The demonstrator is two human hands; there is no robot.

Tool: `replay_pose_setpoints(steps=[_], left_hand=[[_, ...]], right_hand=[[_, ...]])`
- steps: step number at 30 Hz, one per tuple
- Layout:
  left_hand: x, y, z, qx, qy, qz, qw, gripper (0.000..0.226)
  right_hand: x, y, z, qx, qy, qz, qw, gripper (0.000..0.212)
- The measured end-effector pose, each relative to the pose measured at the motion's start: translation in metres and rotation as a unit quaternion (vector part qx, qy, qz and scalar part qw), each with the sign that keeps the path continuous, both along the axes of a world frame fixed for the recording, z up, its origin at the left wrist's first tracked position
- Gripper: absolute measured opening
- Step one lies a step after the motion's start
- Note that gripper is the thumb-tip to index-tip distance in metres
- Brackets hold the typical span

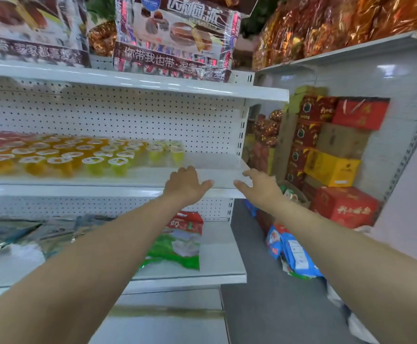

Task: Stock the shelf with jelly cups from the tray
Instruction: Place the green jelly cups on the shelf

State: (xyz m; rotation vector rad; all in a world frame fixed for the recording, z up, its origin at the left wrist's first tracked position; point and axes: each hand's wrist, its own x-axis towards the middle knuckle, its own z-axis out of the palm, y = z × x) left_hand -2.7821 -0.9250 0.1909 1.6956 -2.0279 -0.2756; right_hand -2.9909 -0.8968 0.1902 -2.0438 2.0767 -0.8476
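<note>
White pegboard-backed shelf (133,181) in a shop aisle, with boxes (331,167) stacked past its end. Jelly cups (61,155), orange to yellow-green, fill its left side. Left hand (185,186) and right hand (258,188) reach the bare right end, each grip apart, holding nothing. Pie packs (177,38) above read 达利园派.

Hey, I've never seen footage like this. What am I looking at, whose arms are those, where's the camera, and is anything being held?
There is no machine here. A person wears a wide-angle camera on the head, so this single picture looks forward and down along their own bare arms. The left hand and right hand reach, open, to the bare right end of the white metal middle shelf. Neither holds anything I can make out. Further left on that shelf stand rows of small clear plastic jelly cups, red, orange and yellow-green. No tray is in view.
</note>
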Motion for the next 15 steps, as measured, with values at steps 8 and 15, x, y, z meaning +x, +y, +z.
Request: replay_pose_setpoints(steps=[8, 15], left_hand=[[-0.022, 0.026, -0.099, 0.077, -0.04, -0.035, 0.996, 0.068], [-0.032, 0.026, -0.206, 0.171, -0.05, -0.074, 0.981, 0.067]], right_hand=[[-0.022, 0.038, -0.09, 0.088, -0.005, -0.043, 0.995, 0.055], [-0.021, 0.055, -0.197, 0.2, -0.024, -0.076, 0.977, 0.052]])
